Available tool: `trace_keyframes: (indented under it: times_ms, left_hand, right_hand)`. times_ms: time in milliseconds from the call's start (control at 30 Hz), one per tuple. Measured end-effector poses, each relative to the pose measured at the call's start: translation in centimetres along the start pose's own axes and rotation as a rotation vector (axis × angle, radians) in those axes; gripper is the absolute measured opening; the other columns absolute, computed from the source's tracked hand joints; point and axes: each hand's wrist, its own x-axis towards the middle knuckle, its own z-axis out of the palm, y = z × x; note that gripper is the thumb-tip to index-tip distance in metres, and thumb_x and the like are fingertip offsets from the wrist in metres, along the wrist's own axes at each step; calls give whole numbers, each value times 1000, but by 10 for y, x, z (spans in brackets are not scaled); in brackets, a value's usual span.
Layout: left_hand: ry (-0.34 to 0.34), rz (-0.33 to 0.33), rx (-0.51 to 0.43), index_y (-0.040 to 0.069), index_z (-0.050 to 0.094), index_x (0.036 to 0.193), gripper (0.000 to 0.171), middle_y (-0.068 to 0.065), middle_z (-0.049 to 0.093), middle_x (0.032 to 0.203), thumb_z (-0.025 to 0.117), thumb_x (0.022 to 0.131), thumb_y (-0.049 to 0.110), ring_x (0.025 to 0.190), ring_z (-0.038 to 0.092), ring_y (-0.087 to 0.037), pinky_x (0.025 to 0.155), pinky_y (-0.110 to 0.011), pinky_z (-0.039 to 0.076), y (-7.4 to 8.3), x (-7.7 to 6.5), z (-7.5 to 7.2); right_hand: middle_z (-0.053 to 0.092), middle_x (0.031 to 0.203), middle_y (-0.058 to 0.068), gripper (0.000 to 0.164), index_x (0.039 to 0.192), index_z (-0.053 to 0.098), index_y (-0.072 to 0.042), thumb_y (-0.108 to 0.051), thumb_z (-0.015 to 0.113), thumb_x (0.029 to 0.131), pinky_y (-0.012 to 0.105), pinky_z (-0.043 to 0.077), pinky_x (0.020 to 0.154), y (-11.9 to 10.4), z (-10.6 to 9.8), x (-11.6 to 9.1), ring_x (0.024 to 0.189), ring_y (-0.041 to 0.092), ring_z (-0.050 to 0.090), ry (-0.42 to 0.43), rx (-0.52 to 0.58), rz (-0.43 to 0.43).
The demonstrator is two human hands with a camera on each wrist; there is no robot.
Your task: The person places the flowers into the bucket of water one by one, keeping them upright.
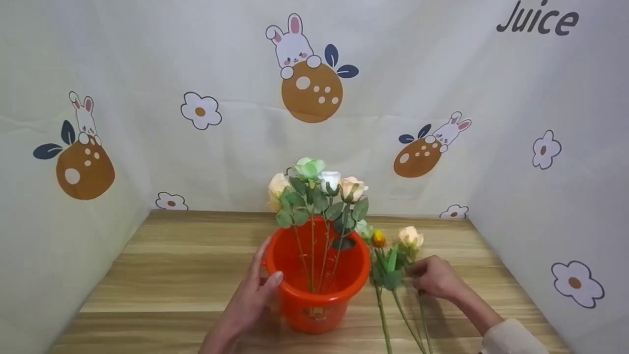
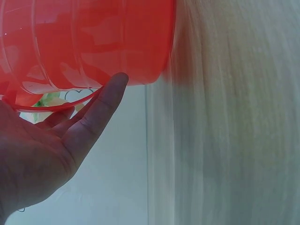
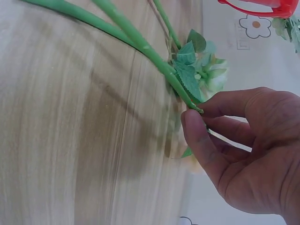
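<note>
Wooden table (image 1: 196,255); left hand (image 1: 249,292) holds red bucket (image 1: 295,312), right hand (image 1: 437,279) pinches stem (image 3: 180,89); loose flowers (image 1: 392,260) between.

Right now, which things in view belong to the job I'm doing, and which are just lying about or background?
Part of the job:
- red bucket, touched by your left hand
- flowers standing in it
- flowers lying beside it; your right hand pinches a green stem

Just surroundings:
- wooden table
- printed cloth
</note>
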Motion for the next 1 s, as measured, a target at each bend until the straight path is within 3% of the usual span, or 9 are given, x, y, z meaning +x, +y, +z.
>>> trace_keyframes:
  times_ms: [433,667,1000]
  left_hand:
    - [4,4,6,54,15,164,73,-12,28,173,58,105,49,127,63,-36,100,-67,55,-1,0,0]
    - [-22,86,-7,40,13,168,75,-18,29,172,55,107,44,130,61,-40,97,-61,60,-2,0,-1]
    - [-16,62,-3,47,13,167,73,-16,30,172,56,107,47,130,61,-40,99,-61,59,-2,1,-1]
  right_hand:
    - [76,88,14,40,114,75,12,10,66,75,30,59,51,-9,-4,0,58,15,67,47,90,57]
    - [76,97,21,35,120,71,14,4,72,87,38,64,57,-12,-6,-1,62,23,73,60,106,33]
    - [74,102,22,40,122,71,14,10,64,82,32,62,56,-19,-7,0,60,18,70,92,167,66]
